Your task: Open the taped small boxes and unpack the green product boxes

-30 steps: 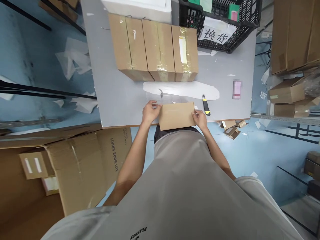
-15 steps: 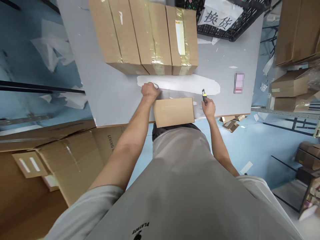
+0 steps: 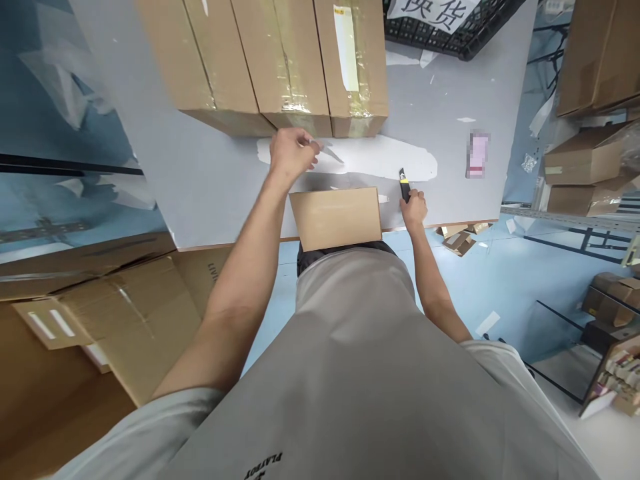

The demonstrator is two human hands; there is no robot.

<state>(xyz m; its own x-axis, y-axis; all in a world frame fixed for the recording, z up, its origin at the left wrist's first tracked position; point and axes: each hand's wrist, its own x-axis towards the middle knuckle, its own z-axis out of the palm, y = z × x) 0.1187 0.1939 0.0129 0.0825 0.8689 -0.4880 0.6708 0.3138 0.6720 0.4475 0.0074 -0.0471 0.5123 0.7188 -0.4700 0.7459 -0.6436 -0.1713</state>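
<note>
My right hand [image 3: 414, 209] is closed around a black and yellow utility knife [image 3: 405, 187], its blade pointing away from me over the table. My left hand [image 3: 295, 155] is raised near the front of the tall cartons, thumb and fingers pinched together. A thin greyish sliver [image 3: 334, 154] shows beside its fingertips; whether they hold it I cannot tell. Between my hands, against the table's front edge, lies a small plain brown cardboard box [image 3: 337, 217]. Beyond it a long white patch [image 3: 385, 157] with ragged edges stretches across the tabletop.
Three taped cartons [image 3: 285, 60] stand side by side at the back of the grey table [image 3: 440, 100]. A black plastic crate [image 3: 430, 37] with a paper sign is to their right. A pink blurred item [image 3: 478, 155] lies farther right. Large cardboard [image 3: 135, 307] leans at left.
My left hand has lifted away from the small box toward the cartons, fingers now pinched in view. My right hand still holds the knife in about the same place. The view has shifted slightly.
</note>
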